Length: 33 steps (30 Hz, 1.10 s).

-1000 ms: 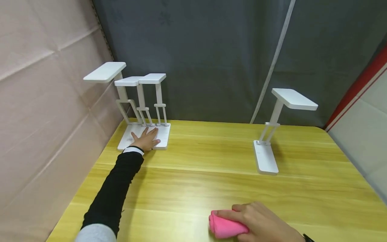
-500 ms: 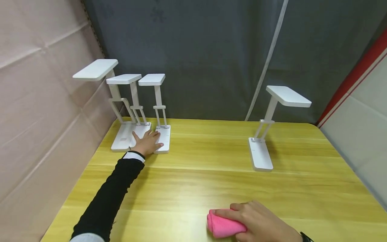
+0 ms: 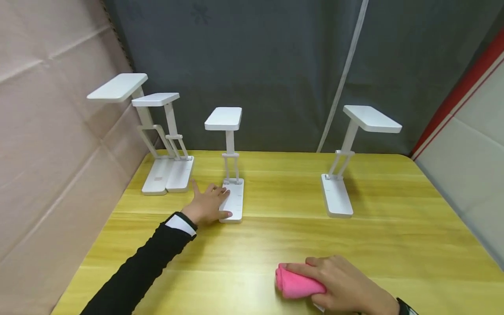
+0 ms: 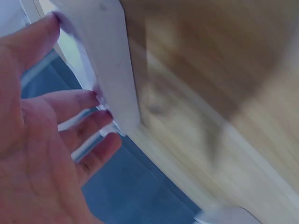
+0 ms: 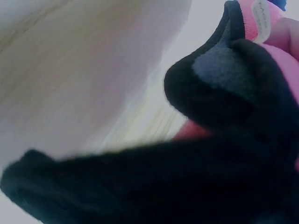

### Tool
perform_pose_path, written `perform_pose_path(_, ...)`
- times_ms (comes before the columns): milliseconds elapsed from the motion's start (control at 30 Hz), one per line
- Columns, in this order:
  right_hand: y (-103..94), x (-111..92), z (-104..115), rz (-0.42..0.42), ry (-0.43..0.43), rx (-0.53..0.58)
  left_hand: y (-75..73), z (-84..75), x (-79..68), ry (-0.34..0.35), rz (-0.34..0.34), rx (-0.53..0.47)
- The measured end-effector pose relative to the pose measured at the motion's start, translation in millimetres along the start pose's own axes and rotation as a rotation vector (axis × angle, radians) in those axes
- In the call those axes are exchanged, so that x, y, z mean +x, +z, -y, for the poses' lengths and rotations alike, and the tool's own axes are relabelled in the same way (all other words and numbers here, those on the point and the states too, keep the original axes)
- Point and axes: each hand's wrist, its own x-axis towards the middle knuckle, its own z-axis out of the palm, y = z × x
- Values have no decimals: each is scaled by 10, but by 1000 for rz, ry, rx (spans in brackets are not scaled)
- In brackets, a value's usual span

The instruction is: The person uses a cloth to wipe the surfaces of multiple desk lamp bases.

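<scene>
- Left hand (image 3: 206, 205): fingers spread, fairly straight; thumb and fingertips touch the base of the middle stand (image 3: 230, 143), white, just to that hand's right.
- Middle stand upright on the wooden table (image 3: 275, 188), its flat top beyond the left hand.
- Paired white stands (image 3: 179, 175), side by side, beyond the left hand and to its left.
- Right hand (image 3: 338, 282): fingers curled on a rolled pink cloth (image 3: 297, 288), which sticks out to its left.
- Lone white stand (image 3: 337, 197): straight beyond the right hand, well apart.
</scene>
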Motion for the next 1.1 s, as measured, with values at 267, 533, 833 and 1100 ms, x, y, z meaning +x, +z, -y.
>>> perform_pose_path(267,-7,1,-35,-115,-32,-85,70,-469,-40,100,-93,153)
perform_pose_path(533,-34,-53,-74,-106,32,-102,140,-939,-107,170,-187,219)
perform_pose_path(833,-152,-13,-253,-163,82,-147,199,-1064,-148,216,-262,199)
perform_pose_path(1100,-230,474,-507,-297,118,-547,262,-830,-27,233,-196,-98)
